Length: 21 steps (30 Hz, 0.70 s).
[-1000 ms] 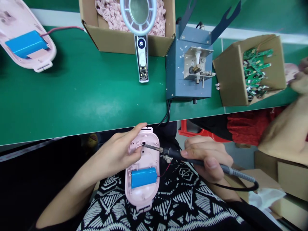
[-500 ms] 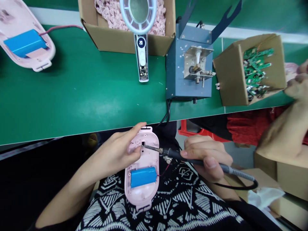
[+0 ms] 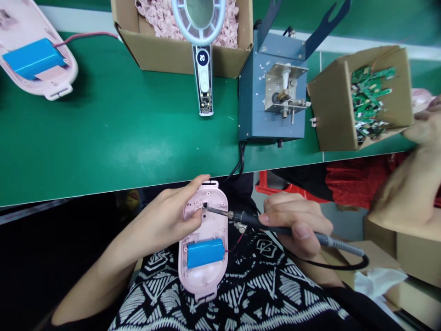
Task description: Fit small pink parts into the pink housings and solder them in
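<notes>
My left hand (image 3: 174,214) grips the upper left edge of a pink plastic housing (image 3: 206,280), its thumb inside the shell and fingers around the rim. The housing rests over my lap, with a blue battery pack (image 3: 206,253) in its lower half and a thin red wire running out to the right. My right hand (image 3: 298,223) is closed around the dark handle of a soldering iron (image 3: 253,221). The iron's tip reaches the small dark slot near my left thumb; whether it touches cannot be made out.
On the green bench (image 3: 113,138) stand a carton of pink parts (image 3: 165,57), a handheld fan (image 3: 204,78), a blue metal soldering machine (image 3: 255,101) and a carton of circuit boards (image 3: 334,105). Another housing (image 3: 65,73) lies at far left. A co-worker's arm (image 3: 409,179) is at right.
My hands, the housing and the soldering iron hold almost the same position. The view of the bench has shifted very slightly, and the co-worker's hand at right has moved a little.
</notes>
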{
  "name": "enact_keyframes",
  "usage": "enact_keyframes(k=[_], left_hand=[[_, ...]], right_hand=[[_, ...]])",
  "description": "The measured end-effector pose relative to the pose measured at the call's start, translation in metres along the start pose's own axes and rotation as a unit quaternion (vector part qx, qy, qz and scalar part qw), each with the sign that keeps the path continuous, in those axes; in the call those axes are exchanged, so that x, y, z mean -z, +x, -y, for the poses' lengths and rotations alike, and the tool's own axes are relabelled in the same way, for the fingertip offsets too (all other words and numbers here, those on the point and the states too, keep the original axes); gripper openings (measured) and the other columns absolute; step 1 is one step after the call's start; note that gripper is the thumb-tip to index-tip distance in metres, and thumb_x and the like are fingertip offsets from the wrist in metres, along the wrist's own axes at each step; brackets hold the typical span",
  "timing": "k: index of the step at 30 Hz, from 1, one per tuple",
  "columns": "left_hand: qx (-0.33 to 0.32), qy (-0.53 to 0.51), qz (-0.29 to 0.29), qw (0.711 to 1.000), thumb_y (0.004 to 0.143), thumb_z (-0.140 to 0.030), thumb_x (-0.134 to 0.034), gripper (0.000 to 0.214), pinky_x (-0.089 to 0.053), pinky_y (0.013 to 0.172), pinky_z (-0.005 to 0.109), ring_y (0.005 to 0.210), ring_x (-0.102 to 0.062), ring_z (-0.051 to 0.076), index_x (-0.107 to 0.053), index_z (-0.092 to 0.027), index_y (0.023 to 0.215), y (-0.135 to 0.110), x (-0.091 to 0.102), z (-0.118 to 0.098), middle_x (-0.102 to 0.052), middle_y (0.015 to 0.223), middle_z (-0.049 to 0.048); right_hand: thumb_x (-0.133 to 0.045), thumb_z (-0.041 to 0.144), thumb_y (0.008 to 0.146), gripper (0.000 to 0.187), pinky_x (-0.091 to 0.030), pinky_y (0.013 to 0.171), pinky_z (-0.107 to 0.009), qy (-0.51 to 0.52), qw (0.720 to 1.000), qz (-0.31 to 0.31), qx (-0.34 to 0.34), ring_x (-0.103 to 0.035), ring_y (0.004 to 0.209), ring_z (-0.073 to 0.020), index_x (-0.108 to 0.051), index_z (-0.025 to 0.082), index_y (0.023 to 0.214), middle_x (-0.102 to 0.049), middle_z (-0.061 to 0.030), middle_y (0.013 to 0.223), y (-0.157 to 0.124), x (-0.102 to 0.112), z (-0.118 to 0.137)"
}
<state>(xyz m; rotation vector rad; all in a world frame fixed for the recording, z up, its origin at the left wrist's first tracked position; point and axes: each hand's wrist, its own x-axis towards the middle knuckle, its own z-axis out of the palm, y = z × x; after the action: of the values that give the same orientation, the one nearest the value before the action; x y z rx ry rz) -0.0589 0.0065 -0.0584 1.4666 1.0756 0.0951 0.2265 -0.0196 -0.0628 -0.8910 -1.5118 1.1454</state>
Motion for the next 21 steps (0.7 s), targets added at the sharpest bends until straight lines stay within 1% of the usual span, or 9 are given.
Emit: enact_keyframes(k=[5,13,14,15,16,18,19,20,21], left_hand=[[0.002,-0.001,-0.001,1.000,0.096,-0.023,-0.060,0.069,-0.041,0.053,0.016,0.059,-0.054,0.005,-0.038,-0.029,0.161,0.000,0.000,-0.001,-0.066,0.089,-0.0066],[0.011,-0.017,0.010,1.000,0.097,-0.022,-0.058,0.069,-0.046,0.059,0.018,0.059,-0.055,0.006,-0.036,-0.033,0.161,0.004,0.004,-0.001,-0.066,0.089,-0.0075],[0.013,-0.022,0.015,1.000,0.097,-0.022,-0.058,0.070,-0.050,0.064,0.019,0.064,-0.059,0.006,-0.034,-0.035,0.162,0.004,0.002,0.000,-0.068,0.096,-0.0063],[0.014,-0.030,0.017,0.999,0.097,-0.023,-0.058,0.072,-0.055,0.073,0.021,0.075,-0.065,0.008,-0.032,-0.036,0.164,0.001,-0.001,0.001,-0.070,0.107,-0.0039],[0.018,-0.044,0.015,0.999,0.098,-0.025,-0.059,0.073,-0.058,0.084,0.024,0.092,-0.069,0.011,-0.030,-0.037,0.164,-0.004,-0.005,0.002,-0.069,0.123,-0.0006],[0.036,-0.117,-0.022,0.992,0.097,-0.032,-0.064,0.076,-0.058,0.100,0.032,0.122,-0.066,0.020,-0.029,-0.034,0.166,-0.018,-0.010,0.004,-0.060,0.147,0.0065],[0.053,-0.171,-0.060,0.982,0.097,-0.036,-0.067,0.078,-0.059,0.099,0.033,0.125,-0.065,0.023,-0.030,-0.031,0.166,-0.025,-0.009,0.006,-0.057,0.151,0.0097],[0.075,-0.228,-0.116,0.964,0.095,-0.041,-0.070,0.083,-0.063,0.092,0.033,0.116,-0.069,0.024,-0.028,-0.029,0.166,-0.030,-0.004,0.008,-0.061,0.147,0.0126],[0.104,-0.266,-0.186,0.940,0.094,-0.044,-0.073,0.085,-0.064,0.083,0.032,0.104,-0.073,0.022,-0.029,-0.028,0.164,-0.032,0.006,0.011,-0.065,0.140,0.0135]], right_hand=[[-0.040,0.016,0.094,0.041,-0.037,0.046,-0.034,0.001,1.000,-0.030,-0.002,-0.051,0.050,-0.0167,-0.079,0.006,0.103,-0.060,-0.0076,0.064,0.001,-0.002,0.000],[-0.041,0.016,0.093,0.040,-0.037,0.045,-0.033,0.015,1.000,-0.019,-0.001,-0.049,0.048,-0.0162,-0.078,0.004,0.102,-0.060,-0.0077,0.063,0.004,-0.004,-0.002],[-0.040,0.016,0.094,0.041,-0.038,0.045,-0.033,0.016,0.999,-0.028,0.003,-0.051,0.049,-0.0168,-0.078,0.004,0.102,-0.061,-0.0085,0.064,0.006,-0.003,-0.001],[-0.040,0.016,0.094,0.041,-0.039,0.045,-0.033,0.017,0.999,-0.043,0.008,-0.053,0.050,-0.0174,-0.079,0.004,0.101,-0.062,-0.0091,0.064,0.007,-0.002,0.001],[-0.039,0.016,0.095,0.042,-0.040,0.047,-0.034,0.019,0.998,-0.065,0.003,-0.055,0.051,-0.0182,-0.079,0.005,0.101,-0.063,-0.0097,0.064,0.008,0.001,0.004],[-0.037,0.020,0.098,0.045,-0.042,0.051,-0.036,0.033,0.992,-0.120,-0.029,-0.057,0.054,-0.0194,-0.080,0.008,0.100,-0.063,-0.0096,0.063,0.008,0.012,0.010],[-0.036,0.022,0.100,0.046,-0.043,0.053,-0.036,0.042,0.986,-0.149,-0.059,-0.058,0.055,-0.0199,-0.081,0.011,0.100,-0.062,-0.0089,0.062,0.008,0.020,0.011],[-0.033,0.025,0.101,0.049,-0.042,0.051,-0.036,0.061,0.981,-0.166,-0.081,-0.055,0.051,-0.0190,-0.080,0.013,0.100,-0.061,-0.0079,0.060,0.007,0.028,0.012],[-0.031,0.028,0.101,0.052,-0.039,0.048,-0.035,0.073,0.981,-0.167,-0.069,-0.053,0.047,-0.0186,-0.080,0.014,0.103,-0.059,-0.0066,0.055,0.005,0.037,0.010]])
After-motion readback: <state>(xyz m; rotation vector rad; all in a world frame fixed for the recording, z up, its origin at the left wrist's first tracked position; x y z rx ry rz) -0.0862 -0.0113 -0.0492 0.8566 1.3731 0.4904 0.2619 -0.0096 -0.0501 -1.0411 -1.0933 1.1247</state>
